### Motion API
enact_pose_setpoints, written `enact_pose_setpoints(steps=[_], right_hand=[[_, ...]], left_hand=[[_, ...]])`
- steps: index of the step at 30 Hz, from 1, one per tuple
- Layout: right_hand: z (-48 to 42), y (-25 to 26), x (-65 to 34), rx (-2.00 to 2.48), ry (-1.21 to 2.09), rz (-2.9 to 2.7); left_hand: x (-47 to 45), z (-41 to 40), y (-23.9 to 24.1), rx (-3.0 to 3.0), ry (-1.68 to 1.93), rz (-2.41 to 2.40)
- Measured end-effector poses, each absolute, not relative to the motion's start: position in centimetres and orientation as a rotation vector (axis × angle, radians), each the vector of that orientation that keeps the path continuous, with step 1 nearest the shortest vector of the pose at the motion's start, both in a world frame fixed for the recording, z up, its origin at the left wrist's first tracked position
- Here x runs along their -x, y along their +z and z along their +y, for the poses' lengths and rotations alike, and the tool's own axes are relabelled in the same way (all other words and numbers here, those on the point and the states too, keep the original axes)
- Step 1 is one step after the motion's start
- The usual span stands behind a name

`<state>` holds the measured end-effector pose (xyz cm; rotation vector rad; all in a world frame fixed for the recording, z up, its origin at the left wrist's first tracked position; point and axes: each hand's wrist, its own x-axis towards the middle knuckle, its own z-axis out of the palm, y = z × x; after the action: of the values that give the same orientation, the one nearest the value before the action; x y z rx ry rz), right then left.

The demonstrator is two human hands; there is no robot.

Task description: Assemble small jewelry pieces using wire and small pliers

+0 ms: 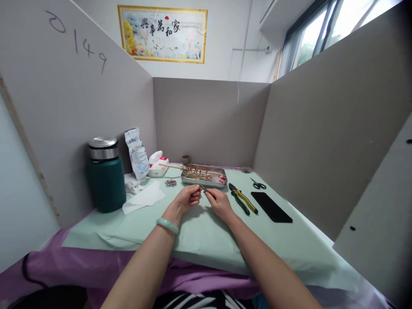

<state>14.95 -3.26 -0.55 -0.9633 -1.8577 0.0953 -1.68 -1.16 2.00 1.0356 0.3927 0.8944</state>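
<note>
Both of my hands meet just in front of a metal tray [206, 185] of red, gold and clear beads or small parts. My left hand [188, 197], with a pale green bangle [167, 225] on its wrist, is closed in a pinch on something too small to make out. In my right hand [220, 203] is a thin dark tool [203, 188], perhaps tweezers, its tip pointing at my left fingertips. A small heap of red and silvery beaded pieces [171, 183] lies left of the tray.
Green-and-yellow pliers [243, 200], a black phone-like slab [271, 207] and scissors [258, 184] lie to the right. At left stand a green flask [106, 180], a foil pouch [137, 152], white paper [144, 198] and a tissue pack [159, 168]. Grey partitions [209, 120] enclose the table.
</note>
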Motion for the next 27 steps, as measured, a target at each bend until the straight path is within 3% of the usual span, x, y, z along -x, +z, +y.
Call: enact_pose_setpoints(steps=[14, 21, 27], right_hand=[[-3.6, 0.0, -14.3, 1.043, 0.302, -1.780], [-3.7, 0.2, -14.5, 1.093, 0.669, -1.717], [-3.8, 0.2, -14.7, 0.968, 1.350, -1.448]], left_hand=[[0.8, -1.1, 1.6, -1.329, 1.243, 0.628], [0.5, -0.4, 1.4, -1.749, 1.450, 1.086], [0.3, -1.4, 1.8, -1.994, 1.543, 1.188]])
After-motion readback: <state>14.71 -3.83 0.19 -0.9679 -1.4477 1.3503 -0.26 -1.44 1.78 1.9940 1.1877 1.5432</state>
